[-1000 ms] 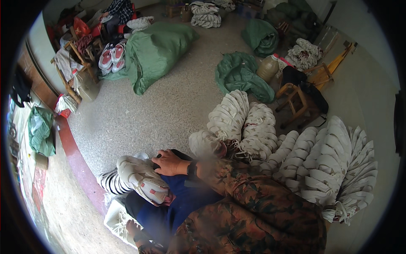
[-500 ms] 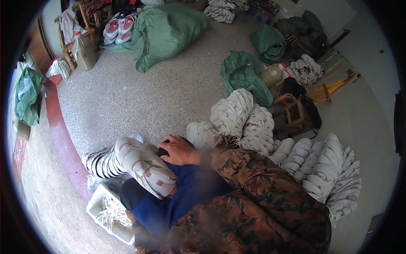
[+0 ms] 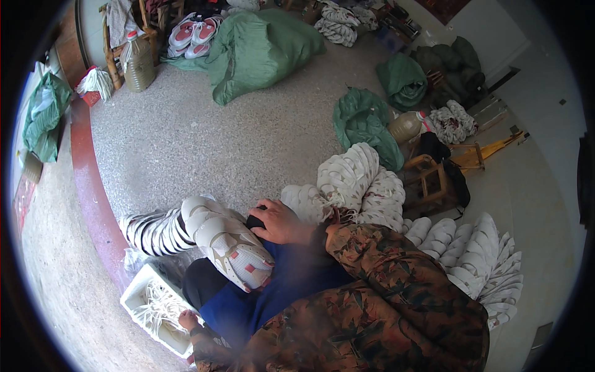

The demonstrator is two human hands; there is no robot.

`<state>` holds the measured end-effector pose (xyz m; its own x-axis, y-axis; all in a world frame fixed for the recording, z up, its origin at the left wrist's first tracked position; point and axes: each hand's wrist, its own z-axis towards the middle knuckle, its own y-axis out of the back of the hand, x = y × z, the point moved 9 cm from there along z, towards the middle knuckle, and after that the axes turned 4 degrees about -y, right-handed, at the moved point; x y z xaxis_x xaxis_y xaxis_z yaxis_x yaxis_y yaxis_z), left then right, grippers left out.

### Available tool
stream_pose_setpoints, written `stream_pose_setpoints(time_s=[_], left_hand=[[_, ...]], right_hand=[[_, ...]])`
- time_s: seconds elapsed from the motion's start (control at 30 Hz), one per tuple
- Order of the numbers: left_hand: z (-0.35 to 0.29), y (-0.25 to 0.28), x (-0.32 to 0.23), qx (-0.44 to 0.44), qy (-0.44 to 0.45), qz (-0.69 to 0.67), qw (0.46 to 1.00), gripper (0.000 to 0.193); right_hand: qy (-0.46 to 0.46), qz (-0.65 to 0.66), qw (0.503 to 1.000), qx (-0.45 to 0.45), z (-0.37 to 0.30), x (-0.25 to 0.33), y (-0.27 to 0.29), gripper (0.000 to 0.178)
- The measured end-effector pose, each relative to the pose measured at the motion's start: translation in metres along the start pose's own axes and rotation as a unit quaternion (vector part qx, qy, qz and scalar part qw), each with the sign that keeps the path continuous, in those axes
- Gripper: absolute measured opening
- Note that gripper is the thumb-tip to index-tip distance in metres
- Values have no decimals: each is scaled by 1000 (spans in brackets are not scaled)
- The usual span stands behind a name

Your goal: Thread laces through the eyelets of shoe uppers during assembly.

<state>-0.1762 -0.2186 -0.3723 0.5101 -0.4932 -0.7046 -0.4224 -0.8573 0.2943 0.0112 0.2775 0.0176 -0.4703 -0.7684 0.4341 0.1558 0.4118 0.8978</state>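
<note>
My right hand (image 3: pixel 276 221) lies over my dark knee, its fingers stretched out and holding nothing. Beside it, a nested row of white and beige shoe uppers (image 3: pixel 226 242) rests across my lap; the nearest one shows pink patches. At the lower left, my left hand (image 3: pixel 188 320) is at the inner edge of a white box (image 3: pixel 137 286). White shoelaces (image 3: pixel 158 302) lie loose in that box, close to the hand. The left fingers are small and partly hidden, so their grip does not show.
Stacked white uppers (image 3: pixel 348 177) stand right of my knee, with more rows (image 3: pixel 474 254) by my right arm. Beyond are a wooden stool (image 3: pixel 427 183), green sacks (image 3: pixel 263 53) and a jug (image 3: pixel 137 67). A striped stack (image 3: pixel 152 232) extends left of my lap.
My left hand, mostly hidden before, now shows at the box of laces. My right hand stays on the knee. The whole view has shifted slightly.
</note>
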Motion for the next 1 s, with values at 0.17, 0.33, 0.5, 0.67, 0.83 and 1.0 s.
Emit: stream_pose_setpoints(time_s=[0.17,0.33,0.5,0.67,0.83,1.0], left_hand=[[-52,22,-63,-352,-108,292,882,42],[-26,-19,-41,52,18,-142,988,14],[-22,-26,-41,-9,-40,-25,999,8],[-55,19,-54,-190,-178,115,959,74],[-34,-59,-78,-7,-201,179,963,31],[-53,-11,-73,-149,-204,291,923,16]], right_hand=[[-14,-32,999,-10,-10,-13,2,43],[-20,-13,1000,-8,-5,-1,4,45],[-20,-31,999,-21,-7,-3,14,42],[-2,-10,1000,-23,-4,5,-3,41],[-27,-35,997,-65,-18,-16,11,42],[7,-11,999,-43,-12,4,1,41]])
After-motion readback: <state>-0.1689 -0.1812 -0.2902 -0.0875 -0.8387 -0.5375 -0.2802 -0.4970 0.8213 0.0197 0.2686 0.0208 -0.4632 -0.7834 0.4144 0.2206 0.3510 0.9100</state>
